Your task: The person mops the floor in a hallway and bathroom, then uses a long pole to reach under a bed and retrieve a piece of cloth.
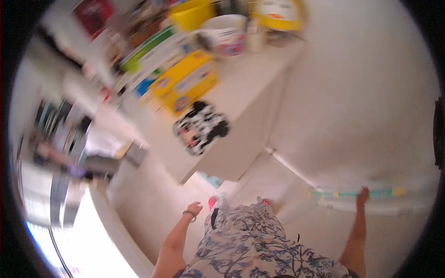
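My right hand point(363, 197) is closed round a long, thin teal stick point(343, 193) with yellow bands and a yellow end. The stick lies roughly level across the lower right, beside the white wall; blur hides what kind of stick it is. On the other side of my body, my left hand point(194, 207) hangs with fingers loosely apart and nothing in it. A dark bracelet point(189, 213) circles that wrist. Nearest to the left hand is the front corner of a white cabinet point(185, 169), without contact.
On the cabinet stand a cow-print item point(202, 127), a yellow box point(187, 81), a white tub point(225, 34) and a yellow bucket point(192, 15). Cluttered shelves point(60, 134) line the left. A curved white surface point(99, 231) is at lower left. Pale floor tiles point(264, 180) lie ahead.
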`<state>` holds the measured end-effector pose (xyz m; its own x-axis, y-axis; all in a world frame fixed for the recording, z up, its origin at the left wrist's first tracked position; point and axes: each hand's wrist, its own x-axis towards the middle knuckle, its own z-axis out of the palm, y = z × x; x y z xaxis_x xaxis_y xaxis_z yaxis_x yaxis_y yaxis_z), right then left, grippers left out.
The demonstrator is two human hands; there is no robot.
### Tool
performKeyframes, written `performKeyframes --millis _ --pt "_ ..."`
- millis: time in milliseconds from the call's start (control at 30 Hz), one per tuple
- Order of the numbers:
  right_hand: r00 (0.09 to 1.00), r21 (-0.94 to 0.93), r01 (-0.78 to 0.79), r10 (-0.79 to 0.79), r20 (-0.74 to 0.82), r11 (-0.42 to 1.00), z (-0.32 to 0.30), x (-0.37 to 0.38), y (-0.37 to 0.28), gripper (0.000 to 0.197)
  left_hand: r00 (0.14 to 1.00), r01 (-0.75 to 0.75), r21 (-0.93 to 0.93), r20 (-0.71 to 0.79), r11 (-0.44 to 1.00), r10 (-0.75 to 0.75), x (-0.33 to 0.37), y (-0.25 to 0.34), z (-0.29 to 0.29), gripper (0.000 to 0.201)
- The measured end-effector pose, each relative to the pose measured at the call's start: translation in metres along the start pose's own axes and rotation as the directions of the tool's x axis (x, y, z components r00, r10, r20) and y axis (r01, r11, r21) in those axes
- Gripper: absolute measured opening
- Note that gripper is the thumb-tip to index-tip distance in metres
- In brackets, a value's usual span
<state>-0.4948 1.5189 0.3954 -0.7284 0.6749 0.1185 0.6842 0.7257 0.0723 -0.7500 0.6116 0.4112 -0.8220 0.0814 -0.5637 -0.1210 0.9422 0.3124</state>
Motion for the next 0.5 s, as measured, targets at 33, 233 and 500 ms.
performKeyframes --millis 33,233,500 --pt "0.944 -0.262 0.229 -0.280 -0.177 0.937 -0.032 0.034 0.057 0.034 0.999 -0.046 -0.057 0.002 0.997 0.046 0.008 0.016 0.025 0.042" --pt "0.898 -0.709 0.312 0.048 0.438 0.632 -0.072 0.070 0.110 0.035 0.974 0.210 -0.083 0.104 0.974 -0.201 -0.092 0.060 0.076 0.041" --pt "0.856 -0.534 0.495 -0.281 0.433 0.685 -0.074 0.060 0.099 0.023 0.940 0.340 -0.221 0.059 0.914 -0.335 -0.144 0.036 0.109 0.037"
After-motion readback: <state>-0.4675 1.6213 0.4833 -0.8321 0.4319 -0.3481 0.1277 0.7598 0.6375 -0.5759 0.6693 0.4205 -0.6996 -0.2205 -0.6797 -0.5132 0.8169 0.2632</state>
